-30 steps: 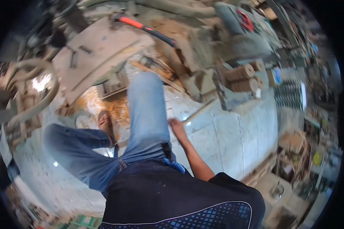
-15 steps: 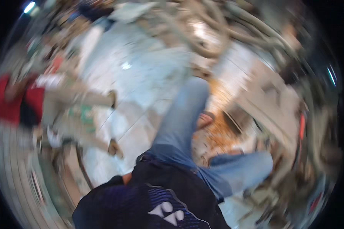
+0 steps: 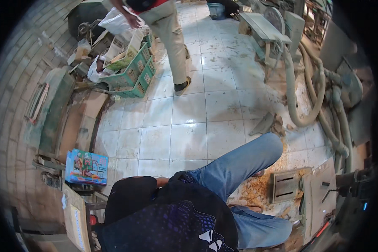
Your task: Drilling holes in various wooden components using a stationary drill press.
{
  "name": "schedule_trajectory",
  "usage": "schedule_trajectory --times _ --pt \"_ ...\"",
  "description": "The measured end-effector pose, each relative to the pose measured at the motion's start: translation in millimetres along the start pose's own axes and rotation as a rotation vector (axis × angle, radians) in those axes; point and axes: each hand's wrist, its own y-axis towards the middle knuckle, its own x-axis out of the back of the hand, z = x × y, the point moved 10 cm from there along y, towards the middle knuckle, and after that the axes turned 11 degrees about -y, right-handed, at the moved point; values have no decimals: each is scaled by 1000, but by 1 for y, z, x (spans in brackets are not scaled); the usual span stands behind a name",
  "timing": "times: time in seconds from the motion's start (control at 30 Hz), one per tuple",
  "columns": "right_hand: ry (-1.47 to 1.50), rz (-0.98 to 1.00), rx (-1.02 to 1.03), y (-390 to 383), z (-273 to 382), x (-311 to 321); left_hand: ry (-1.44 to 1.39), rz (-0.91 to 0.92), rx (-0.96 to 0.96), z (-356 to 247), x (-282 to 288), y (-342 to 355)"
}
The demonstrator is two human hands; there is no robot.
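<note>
A short strip of bare skin on my left arm (image 3: 162, 182) shows past a black sleeve, close against my waist. The fingers of my left hand are hidden, so what it touches cannot be made out. My right hand is out of sight behind my dark shirt. My legs in blue jeans (image 3: 235, 170) are spread apart. Between and beyond them, a slotted metal plate (image 3: 283, 187) lies among orange-brown shavings (image 3: 256, 189).
Another person (image 3: 169, 38) in light trousers stands ahead, beside stacked green crates (image 3: 130, 80). A blue printed box (image 3: 87, 167) sits at left. Thick hoses (image 3: 296, 96) and a machine table (image 3: 264, 27) stand on the right, near a wooden board (image 3: 319, 197). White tiles (image 3: 189, 138) cover the floor.
My view has swung round and sharpened from a blur. The other person now appears at the top rather than the left. The blue box has come into sight.
</note>
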Motion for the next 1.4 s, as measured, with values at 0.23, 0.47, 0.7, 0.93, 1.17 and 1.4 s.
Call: schedule_trajectory --times 0.23,0.47,0.7,0.93,1.17,1.4 --pt "-26 -61 67 2 24 26 -97 -153 -151 15 10 29" --pt "-140 -141 74 29 85 58 -250 -79 -315 -7 -2 22" --pt "-299 -105 54 29 184 70 -373 -51 -2 -32 28 10" --pt "-327 194 111 11 281 40 -473 -94 348 -100 118 -10" --pt "-397 602 113 -52 369 -22 -503 -593 397 24 284 -136" --pt "-514 798 19 -126 467 -170 -399 -1198 628 320 667 -233"
